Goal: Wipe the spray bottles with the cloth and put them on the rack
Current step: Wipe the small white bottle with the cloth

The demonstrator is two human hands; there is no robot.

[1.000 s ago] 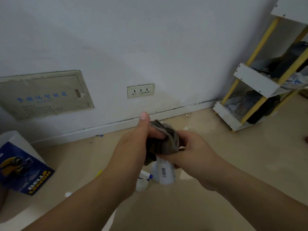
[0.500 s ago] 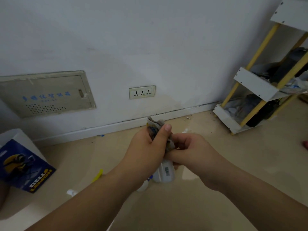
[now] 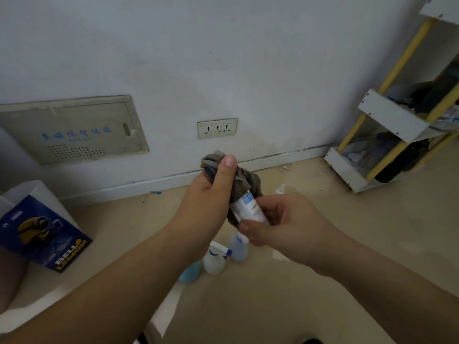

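Head view, items as I log them from my station.

1. Left hand [image 3: 211, 194], centre of the frame. The fingers are curled round a grey cloth [image 3: 244, 181], and the thumb is raised and pressed flat against the bundle. The grip is closed, with the cloth fully in hand.
2. Cloth. It is bunched and wrapped over the upper end of a white spray bottle [image 3: 248, 207]. I cannot see the bottle's nozzle beneath it.
3. White spray bottle. It is held in the air between the two hands, tilted with its covered top toward the upper left. The label, with a blue patch, faces the camera. It sits well to the left of the rack.
4. Right hand [image 3: 280, 224], just right of centre. The thumb and fingers are curled round the lower end of the bottle in a firm hold.
5. Floor [image 3: 323, 319], below the hands. A white trigger bottle [image 3: 213, 259] stands here. A pale translucent bottle [image 3: 238, 248] is just beside it on the right. A blue bottle [image 3: 190, 271] is partly hidden behind the left forearm.
6. Rack [image 3: 390, 115], right edge of the frame. It has white shelves on yellow posts and stands against the wall. Dark items lie on its shelves, and I cannot tell what they are.
7. Wall fittings. A socket plate [image 3: 216, 128] is at centre, above the hands. A vented panel [image 3: 72, 131] with blue lettering is at middle left.
8. Blue box [image 3: 42, 232], lower left of the frame, printed with yellow and white lettering.
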